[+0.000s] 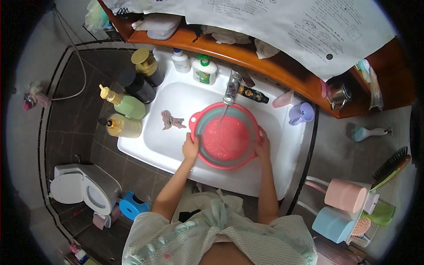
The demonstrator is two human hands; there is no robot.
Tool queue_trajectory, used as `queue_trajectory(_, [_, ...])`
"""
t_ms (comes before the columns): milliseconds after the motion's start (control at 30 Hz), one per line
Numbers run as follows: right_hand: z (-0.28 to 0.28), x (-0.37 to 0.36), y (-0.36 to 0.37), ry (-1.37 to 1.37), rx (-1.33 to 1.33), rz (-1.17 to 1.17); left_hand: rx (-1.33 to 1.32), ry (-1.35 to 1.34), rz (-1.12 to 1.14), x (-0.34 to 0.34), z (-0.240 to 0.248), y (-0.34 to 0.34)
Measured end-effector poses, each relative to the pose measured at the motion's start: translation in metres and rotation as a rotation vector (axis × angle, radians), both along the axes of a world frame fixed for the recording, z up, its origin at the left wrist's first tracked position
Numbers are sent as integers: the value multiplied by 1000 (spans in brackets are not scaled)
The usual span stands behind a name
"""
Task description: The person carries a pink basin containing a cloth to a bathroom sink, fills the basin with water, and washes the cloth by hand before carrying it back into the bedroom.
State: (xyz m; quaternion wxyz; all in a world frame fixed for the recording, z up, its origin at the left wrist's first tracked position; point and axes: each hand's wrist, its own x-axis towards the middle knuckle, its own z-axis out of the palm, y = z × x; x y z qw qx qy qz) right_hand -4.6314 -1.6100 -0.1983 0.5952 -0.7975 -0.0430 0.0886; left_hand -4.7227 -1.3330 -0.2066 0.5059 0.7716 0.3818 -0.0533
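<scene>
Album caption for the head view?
Left hand and right hand hold a pink basin under the running faucet over a white sink.

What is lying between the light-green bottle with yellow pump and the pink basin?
In the head view, a crumpled greyish cloth lies in the white sink, between the light-green bottle and the pink basin.

Dark brown tiles cover the floor (141,177), and a black strip edges them along the grey left wall (26,145). A white toilet (98,198) stands there with its lid raised, a blue stool (132,206) just beside it. Above the white sink (154,143) runs an orange-brown wooden shelf (212,49). The right wall (329,152) is paler grey. Light falls brightly on the sink; the tiles look dimmer.
</scene>
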Motion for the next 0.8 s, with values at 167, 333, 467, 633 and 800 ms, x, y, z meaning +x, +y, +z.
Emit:
queue_trajectory(167, [-49, -12, 59, 205, 276, 37, 390, -489, 65, -13, 52, 41])
queue_trajectory(333, [-93, -22, 135, 190, 542, 37, 14, -710, 207, 0, 116, 39])
queue_trajectory(467, [-113, -18, 180, 501, 494, 95, 370, -750, -15, -4, 145, 31])
queue_trajectory(633, [-112, -14, 233, 968, 684, 287, 714, -799, -284, -19, 166, 32])
queue_trajectory(800, [-111, 6, 267, 977, 847, 393, 878, -906, -506, -32, 182, 36])
